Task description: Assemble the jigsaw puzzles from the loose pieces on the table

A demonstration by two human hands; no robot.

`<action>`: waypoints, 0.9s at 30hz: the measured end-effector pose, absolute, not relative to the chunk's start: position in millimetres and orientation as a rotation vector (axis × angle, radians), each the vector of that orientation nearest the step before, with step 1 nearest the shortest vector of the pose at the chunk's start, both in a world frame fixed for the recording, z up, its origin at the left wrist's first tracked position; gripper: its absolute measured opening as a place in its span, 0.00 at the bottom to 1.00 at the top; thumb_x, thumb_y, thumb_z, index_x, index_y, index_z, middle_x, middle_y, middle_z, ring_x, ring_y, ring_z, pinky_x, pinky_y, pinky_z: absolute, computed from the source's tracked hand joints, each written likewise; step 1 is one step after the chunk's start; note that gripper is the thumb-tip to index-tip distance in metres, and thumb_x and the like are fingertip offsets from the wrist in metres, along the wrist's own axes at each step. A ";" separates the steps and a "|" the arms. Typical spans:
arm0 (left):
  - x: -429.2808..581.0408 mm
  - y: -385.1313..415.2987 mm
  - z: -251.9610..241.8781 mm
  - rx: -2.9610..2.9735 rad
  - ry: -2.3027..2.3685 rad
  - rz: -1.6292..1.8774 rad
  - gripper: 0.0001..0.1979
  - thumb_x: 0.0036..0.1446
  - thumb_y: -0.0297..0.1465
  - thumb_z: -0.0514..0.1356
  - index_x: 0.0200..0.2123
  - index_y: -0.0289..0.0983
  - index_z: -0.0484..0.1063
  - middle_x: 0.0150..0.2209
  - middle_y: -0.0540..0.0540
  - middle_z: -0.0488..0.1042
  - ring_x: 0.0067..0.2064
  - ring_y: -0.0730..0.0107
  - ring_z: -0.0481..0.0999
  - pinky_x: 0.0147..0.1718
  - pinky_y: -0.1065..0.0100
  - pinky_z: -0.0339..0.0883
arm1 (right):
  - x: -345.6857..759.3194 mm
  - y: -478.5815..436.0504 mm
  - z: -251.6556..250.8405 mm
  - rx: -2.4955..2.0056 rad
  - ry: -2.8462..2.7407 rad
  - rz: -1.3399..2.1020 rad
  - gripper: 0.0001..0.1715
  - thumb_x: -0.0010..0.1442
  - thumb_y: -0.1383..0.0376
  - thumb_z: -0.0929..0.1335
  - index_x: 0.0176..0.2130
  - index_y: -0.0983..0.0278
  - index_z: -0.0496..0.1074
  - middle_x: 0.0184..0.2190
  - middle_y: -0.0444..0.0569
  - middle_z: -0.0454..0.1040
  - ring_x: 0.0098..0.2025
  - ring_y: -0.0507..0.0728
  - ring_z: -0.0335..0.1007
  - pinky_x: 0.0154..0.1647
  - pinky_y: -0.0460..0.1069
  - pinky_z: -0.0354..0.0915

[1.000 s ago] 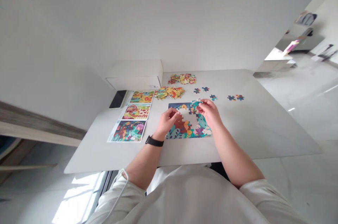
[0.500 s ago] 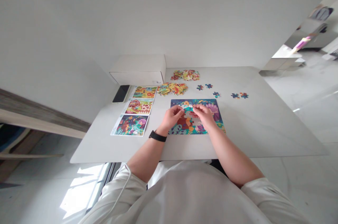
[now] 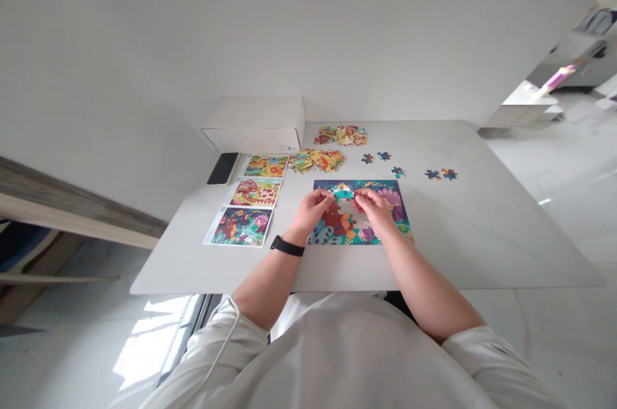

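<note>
My left hand (image 3: 314,208), with a black band at its wrist, pinches one end of a teal and white jigsaw puzzle piece (image 3: 343,191). The other end is between the fingertips of my right hand (image 3: 375,208). Both hands hold the piece over the upper part of a dark, colourful jigsaw puzzle (image 3: 403,216). A grey, irregular gap shows in the middle of that puzzle, below the held piece. My fingers hide the piece's ends, so I cannot tell whether it is one piece or joined ones.
Several loose dark pieces (image 3: 398,172) lie beyond the puzzle and to its right. Two piles, a yellow-orange one (image 3: 318,161) and a reddish one (image 3: 351,135), sit behind. At left are a picture sheet (image 3: 241,227), a phone (image 3: 222,168) and a white box (image 3: 250,139).
The held piece is tilted so more of its printed face shows. Both hands stay over the puzzle with little movement, and the whole view has shifted slightly.
</note>
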State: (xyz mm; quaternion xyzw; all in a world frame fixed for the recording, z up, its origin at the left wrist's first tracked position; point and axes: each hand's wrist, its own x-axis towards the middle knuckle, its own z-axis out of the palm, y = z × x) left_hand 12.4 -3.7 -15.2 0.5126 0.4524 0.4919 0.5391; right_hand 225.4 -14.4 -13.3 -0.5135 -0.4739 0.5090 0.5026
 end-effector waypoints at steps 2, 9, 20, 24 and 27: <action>12.7 -3.6 -15.8 1.222 1.077 1.165 0.27 0.53 0.55 0.73 0.35 0.38 0.74 0.28 0.50 0.76 0.25 0.76 0.66 0.26 0.70 0.59 | 224.6 -14.7 -14.6 -1.244 -1.151 1.224 0.25 0.52 0.40 0.76 0.40 0.53 0.78 0.34 0.45 0.82 0.38 0.63 0.79 0.41 0.57 0.75; 13.3 -5.8 -11.0 1.243 1.071 1.099 0.29 0.51 0.57 0.74 0.35 0.37 0.74 0.26 0.51 0.75 0.24 0.76 0.64 0.25 0.71 0.57 | 225.5 -13.5 -20.7 -1.239 -1.160 1.221 0.25 0.53 0.39 0.76 0.37 0.53 0.77 0.32 0.45 0.81 0.38 0.63 0.80 0.40 0.56 0.75; 13.3 -5.2 -11.8 1.246 1.101 1.147 0.27 0.58 0.57 0.69 0.39 0.38 0.75 0.33 0.46 0.82 0.25 0.75 0.67 0.25 0.70 0.59 | 227.1 -10.3 -18.8 -1.265 -1.119 1.185 0.26 0.51 0.39 0.76 0.36 0.55 0.76 0.31 0.46 0.80 0.35 0.62 0.79 0.36 0.55 0.74; 13.5 -4.5 -12.9 1.245 1.082 1.150 0.27 0.58 0.58 0.69 0.39 0.38 0.76 0.34 0.45 0.82 0.25 0.75 0.68 0.26 0.70 0.60 | 229.3 -9.3 -18.5 -1.255 -1.074 1.189 0.26 0.50 0.39 0.77 0.35 0.55 0.75 0.31 0.45 0.79 0.34 0.61 0.78 0.35 0.54 0.74; 13.8 -4.2 -13.9 1.239 1.084 1.150 0.27 0.58 0.57 0.70 0.40 0.38 0.76 0.34 0.45 0.82 0.25 0.75 0.68 0.26 0.70 0.60 | 231.3 -9.0 -18.1 -1.222 -1.020 1.196 0.26 0.49 0.41 0.78 0.35 0.55 0.74 0.30 0.44 0.79 0.33 0.59 0.77 0.34 0.52 0.73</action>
